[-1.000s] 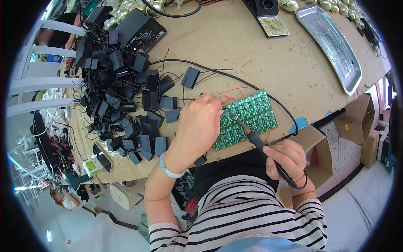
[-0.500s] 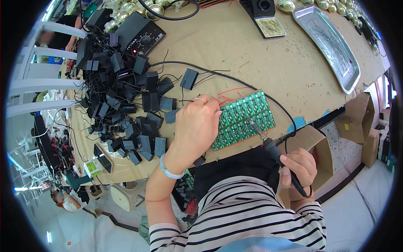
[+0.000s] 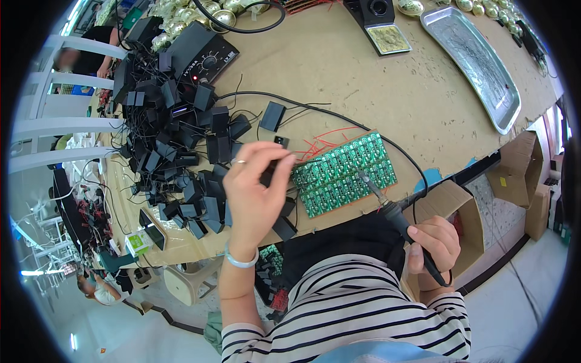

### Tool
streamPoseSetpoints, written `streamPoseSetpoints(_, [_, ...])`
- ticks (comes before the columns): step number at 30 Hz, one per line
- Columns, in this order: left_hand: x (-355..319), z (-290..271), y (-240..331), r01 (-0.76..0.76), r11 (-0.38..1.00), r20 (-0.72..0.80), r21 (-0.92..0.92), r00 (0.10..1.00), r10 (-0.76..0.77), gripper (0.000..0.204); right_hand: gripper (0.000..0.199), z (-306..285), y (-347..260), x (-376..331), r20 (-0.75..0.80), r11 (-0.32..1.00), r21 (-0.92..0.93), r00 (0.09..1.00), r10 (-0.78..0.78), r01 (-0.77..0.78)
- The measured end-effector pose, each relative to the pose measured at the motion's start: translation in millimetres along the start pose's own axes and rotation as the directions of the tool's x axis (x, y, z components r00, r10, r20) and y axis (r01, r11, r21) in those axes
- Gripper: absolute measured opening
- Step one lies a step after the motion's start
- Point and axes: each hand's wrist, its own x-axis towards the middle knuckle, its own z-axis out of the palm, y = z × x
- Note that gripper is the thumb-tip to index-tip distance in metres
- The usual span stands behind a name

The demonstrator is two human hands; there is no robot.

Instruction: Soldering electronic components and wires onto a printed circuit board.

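A green panel of circuit boards (image 3: 345, 172) lies near the front edge of the brown workbench (image 3: 339, 78), with thin red wires (image 3: 321, 143) along its far side. My left hand (image 3: 254, 193) is raised above the panel's left end, its thumb and fingers pinched on a small black part (image 3: 269, 174). My right hand (image 3: 433, 242) grips a black soldering iron (image 3: 393, 212) whose metal tip rests over the panel's right half. The iron's black cord (image 3: 339, 118) loops across the bench.
A heap of small black boxes with leads (image 3: 175, 151) covers the bench's left side. A black soldering station (image 3: 200, 51) stands far left, an iron stand with sponge (image 3: 384, 27) at the back, a metal tray (image 3: 478, 63) far right. Cardboard boxes (image 3: 520, 163) sit on the right.
My left hand has lifted off the panel's left end and drawn left with a black part pinched in it. My right hand has pulled the iron back toward me.
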Motion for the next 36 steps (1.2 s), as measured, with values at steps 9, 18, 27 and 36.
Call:
streamPoseSetpoints(9, [-19,-40,-32,0.104,0.810,-0.281,-0.577,0.906,-0.317,0.012,0.021,2,-1,0,0.016,1.000,-0.011,1.000,-0.010,0.011])
streamPoseSetpoints(18, [33,-30,-33,0.023,0.985,-0.060,-0.172,0.998,-0.034,0.012,0.019,8,0,0,-0.001,1.000,-0.019,1.000,0.010,-0.010])
streamPoseSetpoints(27, [70,11,-18,-0.387,0.920,0.611,-0.068,0.713,0.345,0.011,0.023,19,12,4,-0.011,1.000,0.004,1.000,0.021,-0.021])
streamPoseSetpoints(36, [63,23,-18,-0.417,0.904,0.609,-0.097,0.693,0.385,0.009,0.024,29,20,13,0.045,1.000,0.021,0.999,0.009,-0.009])
